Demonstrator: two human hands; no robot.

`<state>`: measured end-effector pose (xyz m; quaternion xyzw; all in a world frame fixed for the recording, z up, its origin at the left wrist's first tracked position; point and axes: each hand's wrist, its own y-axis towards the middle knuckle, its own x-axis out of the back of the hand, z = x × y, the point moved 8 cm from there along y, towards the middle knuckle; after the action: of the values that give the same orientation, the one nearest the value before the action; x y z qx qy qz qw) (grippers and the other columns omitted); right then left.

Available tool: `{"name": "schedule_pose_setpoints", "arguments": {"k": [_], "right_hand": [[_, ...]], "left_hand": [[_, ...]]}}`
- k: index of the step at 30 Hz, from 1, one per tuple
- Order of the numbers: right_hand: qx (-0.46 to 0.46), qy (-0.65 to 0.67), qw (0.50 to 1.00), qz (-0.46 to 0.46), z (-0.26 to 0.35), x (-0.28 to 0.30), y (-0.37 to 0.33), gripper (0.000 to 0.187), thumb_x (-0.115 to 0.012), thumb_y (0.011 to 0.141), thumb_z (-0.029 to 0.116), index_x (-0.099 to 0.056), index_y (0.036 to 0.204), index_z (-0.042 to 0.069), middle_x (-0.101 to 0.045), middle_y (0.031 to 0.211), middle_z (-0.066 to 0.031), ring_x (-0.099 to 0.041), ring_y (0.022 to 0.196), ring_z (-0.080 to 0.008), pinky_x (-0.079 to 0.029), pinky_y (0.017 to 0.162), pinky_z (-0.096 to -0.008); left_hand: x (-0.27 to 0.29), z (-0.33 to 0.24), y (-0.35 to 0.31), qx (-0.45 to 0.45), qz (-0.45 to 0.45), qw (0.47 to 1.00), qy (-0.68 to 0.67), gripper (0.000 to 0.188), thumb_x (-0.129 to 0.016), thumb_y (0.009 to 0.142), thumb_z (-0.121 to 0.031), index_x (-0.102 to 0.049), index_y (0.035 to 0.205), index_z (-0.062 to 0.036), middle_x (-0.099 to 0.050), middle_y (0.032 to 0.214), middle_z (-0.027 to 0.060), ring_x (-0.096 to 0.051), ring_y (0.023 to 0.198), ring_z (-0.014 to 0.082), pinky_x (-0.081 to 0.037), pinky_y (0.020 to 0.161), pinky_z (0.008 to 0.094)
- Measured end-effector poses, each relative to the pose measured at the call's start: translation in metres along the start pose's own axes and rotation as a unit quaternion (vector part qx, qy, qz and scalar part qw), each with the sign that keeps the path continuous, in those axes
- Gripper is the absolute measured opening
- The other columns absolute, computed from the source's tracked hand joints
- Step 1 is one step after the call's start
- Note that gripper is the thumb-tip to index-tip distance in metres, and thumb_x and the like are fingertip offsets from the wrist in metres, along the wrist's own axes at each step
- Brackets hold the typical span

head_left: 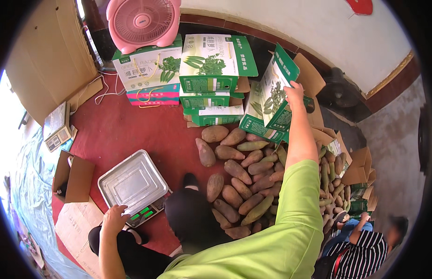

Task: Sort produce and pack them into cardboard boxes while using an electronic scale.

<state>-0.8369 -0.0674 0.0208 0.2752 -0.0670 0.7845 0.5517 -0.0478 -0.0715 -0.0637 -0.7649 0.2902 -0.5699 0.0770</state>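
Note:
My right hand [295, 92] reaches far to the right and grips the upper edge of a green and white carton [275, 89] with vegetables pictured on it. That carton is tilted and leans over another similar box beneath it. Near my knee, my left hand [114, 219] is beside the lower corner of a metal tray [133, 181]. Its fingers are slightly bent and apart, holding nothing visible. The tray sits on a digital scale [145, 215] with lit green displays. A heap of radishes or tubers, brownish and greenish [242, 188], covers the red floor between my arms.
Stacked green and white cartons [209, 60] stand at the back, and a pink fan [144, 21] tops the pile beside them. An open brown box [76, 174] is at the left. Another person in a striped shirt [367, 251] sits at the lower right. A dark fan [339, 93] stands by the wall.

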Motion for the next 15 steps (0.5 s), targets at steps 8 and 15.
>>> {"name": "schedule_pose_setpoints", "arguments": {"k": [8, 15], "right_hand": [[-0.115, 0.058, 0.984, 0.124, 0.001, -0.023, -0.026, 0.063, -0.059, 0.083, 0.008, -0.037, 0.142, 0.011, -0.059, 0.113, -0.0065, -0.059, 0.088, -0.0156, -0.045, 0.067, -0.0310], [-0.060, 0.217, 0.974, -0.032, -0.004, 0.031, -0.074, 0.047, -0.063, 0.075, 0.001, -0.057, 0.122, 0.001, -0.063, 0.102, -0.0099, -0.060, 0.075, -0.0165, -0.047, 0.060, -0.0274]], "left_hand": [[-0.004, -0.005, 0.006, -0.005, 0.011, 1.000, -0.001, 0.034, -0.070, 0.074, -0.018, -0.067, 0.106, -0.0067, -0.065, 0.096, 0.0163, -0.063, 0.093, 0.0325, -0.049, 0.083, 0.0409], [0.005, -0.008, -0.005, -0.017, -0.007, 1.000, 0.005, 0.034, -0.070, 0.075, -0.018, -0.066, 0.106, -0.0051, -0.065, 0.096, 0.0166, -0.063, 0.092, 0.0330, -0.049, 0.082, 0.0409]]}}
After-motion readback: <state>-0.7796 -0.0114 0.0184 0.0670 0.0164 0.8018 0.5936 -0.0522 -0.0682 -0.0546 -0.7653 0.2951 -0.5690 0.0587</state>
